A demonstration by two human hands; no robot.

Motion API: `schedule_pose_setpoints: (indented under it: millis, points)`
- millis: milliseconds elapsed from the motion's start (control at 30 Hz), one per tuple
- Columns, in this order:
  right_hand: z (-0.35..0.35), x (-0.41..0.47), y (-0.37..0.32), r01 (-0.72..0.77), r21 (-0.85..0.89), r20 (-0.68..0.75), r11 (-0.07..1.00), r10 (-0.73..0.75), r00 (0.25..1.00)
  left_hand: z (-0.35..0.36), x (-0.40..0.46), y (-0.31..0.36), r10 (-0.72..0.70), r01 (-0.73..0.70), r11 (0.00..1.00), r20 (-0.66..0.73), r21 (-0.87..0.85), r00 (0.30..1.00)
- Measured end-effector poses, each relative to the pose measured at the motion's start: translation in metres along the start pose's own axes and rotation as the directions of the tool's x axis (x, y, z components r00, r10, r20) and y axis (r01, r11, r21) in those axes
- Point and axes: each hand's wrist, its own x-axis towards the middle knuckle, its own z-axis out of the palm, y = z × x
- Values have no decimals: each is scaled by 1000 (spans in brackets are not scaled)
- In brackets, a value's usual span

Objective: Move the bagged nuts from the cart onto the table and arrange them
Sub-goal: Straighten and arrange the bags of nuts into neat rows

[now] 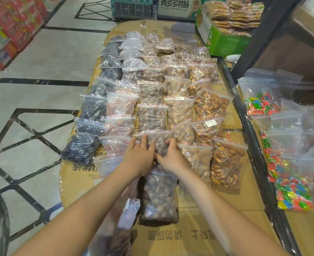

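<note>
A clear zip bag of brown nuts [157, 143] lies on the cardboard-covered desk [245, 196], in the middle column of the rows of bagged nuts [152, 93], and both hands are on it. The left hand [140, 156] rests flat on the bag's left part, fingers straight and spread over the plastic. The right hand [168, 154] has its fingers curled round the bag's right edge, gripping it. Just below the hands lies another long bag of dark brown nuts [160, 196], lengthwise toward the person. Left of the columns runs a line of bags with dark, nearly black contents [95, 108]; on the right are bags of orange-brown kernels [226, 163]. Beyond the desk's right edge, bags of multicoloured candies [293, 191] lie on a neighbouring surface. At the far end stands a green box of wrapped biscuits [226, 39].
</note>
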Motion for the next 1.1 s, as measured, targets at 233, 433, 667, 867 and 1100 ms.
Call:
schedule_pose_setpoints:
  millis: [233, 433, 667, 867, 1100]
  points:
    - [5, -14, 18, 197, -133, 32, 971, -194, 980, -7, 1, -1, -1, -15, 992, 130, 125, 991]
    - [6, -8, 14, 151, -194, 71, 969, -139, 988, -10, -4, 9, 44, -54, 988, 71, 146, 997]
    - [13, -8, 8, 113, -294, 120, 949, -80, 990, -13, -5, 17, 4, -42, 969, 153, 243, 988]
    - [4, 4, 0, -12, 40, 0, 999, 12, 1000, -9, -6, 7, 38, -41, 991, 27, 127, 999]
    - [14, -9, 17, 44, 210, -191, 977, -3, 982, -4, -18, 14, 35, -26, 996, -105, 82, 994]
